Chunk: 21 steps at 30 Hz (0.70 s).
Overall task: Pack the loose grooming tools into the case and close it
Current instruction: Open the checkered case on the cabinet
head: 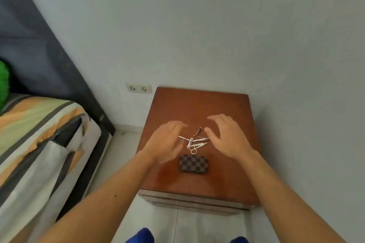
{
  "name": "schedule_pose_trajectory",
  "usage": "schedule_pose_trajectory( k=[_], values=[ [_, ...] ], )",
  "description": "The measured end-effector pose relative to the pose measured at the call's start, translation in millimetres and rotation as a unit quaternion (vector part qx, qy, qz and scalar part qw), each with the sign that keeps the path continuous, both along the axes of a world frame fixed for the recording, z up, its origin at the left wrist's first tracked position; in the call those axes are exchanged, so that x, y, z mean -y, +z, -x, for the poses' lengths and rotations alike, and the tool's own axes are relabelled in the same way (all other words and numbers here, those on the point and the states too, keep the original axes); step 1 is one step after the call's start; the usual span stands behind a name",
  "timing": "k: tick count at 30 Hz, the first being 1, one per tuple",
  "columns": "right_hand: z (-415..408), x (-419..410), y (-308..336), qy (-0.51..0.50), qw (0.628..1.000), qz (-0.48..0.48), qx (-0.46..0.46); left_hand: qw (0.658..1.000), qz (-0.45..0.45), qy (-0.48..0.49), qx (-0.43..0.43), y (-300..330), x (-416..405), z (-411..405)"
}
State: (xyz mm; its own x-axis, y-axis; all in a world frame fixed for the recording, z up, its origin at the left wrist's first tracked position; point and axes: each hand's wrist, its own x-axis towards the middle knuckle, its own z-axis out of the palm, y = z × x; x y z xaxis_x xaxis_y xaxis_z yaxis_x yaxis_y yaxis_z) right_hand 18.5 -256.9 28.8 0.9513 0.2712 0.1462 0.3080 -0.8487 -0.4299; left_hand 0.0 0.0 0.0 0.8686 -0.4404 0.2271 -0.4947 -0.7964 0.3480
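A small brown wooden desk [197,108] stands against a pale wall, and one checkered case [193,163] lies shut on it toward the near edge, at about 6 o'clock from the heap of tools. The loose grooming tools [194,141] lie in one tangled cluster just beyond the case: one pair of small scissors [195,148] with its two finger rings nearest the case, one nail clipper [190,142], one darker clipper-like piece [199,130] at 12 o'clock of the heap, and about three slim silver sticks crossing one another, though the exact count is hard to tell in the blur. Two bare hands hover over the desk, one on each side of the heap. The left hand [167,140] is at 9 o'clock of the tools, its fingers loosely spread and holding nothing; it looks blurred. The right hand [225,134] is at 3 o'clock, fingers apart and gently curved, thumb tip near the sticks, also holding nothing. A bed [39,134] with a striped cover lies at the left, and one double wall socket [139,88] sits at 11 o'clock of the desk.
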Motion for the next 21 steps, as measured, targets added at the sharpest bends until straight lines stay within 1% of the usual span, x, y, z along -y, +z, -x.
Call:
schedule_pose_trajectory(
  k=[1, 5, 7, 9, 12, 16, 18, 21],
  values=[
    [7.9, -1.6, -16.3, 0.007, 1.0, -0.003, -0.004, 1.0, -0.005, -0.001, -0.004, -18.0, 1.3, 5.7],
    [41.6, -6.4, -83.8, 0.049, 0.999, -0.003, 0.001, 0.999, 0.047, -0.003, -0.025, -85.7, 7.4, 27.3],
    [58.1, -6.8, -109.3, 0.063, 0.998, 0.002, 0.009, 0.998, 0.064, -0.007, -0.021, -109.2, 13.2, 38.4],
    [70.5, -4.7, -126.4, 0.066, 0.998, -0.005, -0.008, 0.997, 0.07, -0.003, -0.017, -123.9, 16.6, 48.0],
    [82.9, -2.9, -138.3, 0.081, 0.996, -0.022, -0.02, 0.997, 0.074, 0.009, -0.025, -130.3, 18.7, 60.0],
    [92.9, 0.5, -135.6, 0.085, 0.996, -0.028, -0.028, 0.997, 0.058, 0.008, -0.056, -131.6, 10.9, 71.2],
    [97.0, 1.3, -133.7, 0.09, 0.995, -0.025, -0.03, 0.997, 0.05, 0.011, -0.052, -134.3, 7.0, 74.5],
    [104.1, 2.4, -134.0, 0.09, 0.995, -0.026, -0.036, 0.996, 0.068, 0.028, -0.057, -138.4, 5.9, 81.2]
  ],
)
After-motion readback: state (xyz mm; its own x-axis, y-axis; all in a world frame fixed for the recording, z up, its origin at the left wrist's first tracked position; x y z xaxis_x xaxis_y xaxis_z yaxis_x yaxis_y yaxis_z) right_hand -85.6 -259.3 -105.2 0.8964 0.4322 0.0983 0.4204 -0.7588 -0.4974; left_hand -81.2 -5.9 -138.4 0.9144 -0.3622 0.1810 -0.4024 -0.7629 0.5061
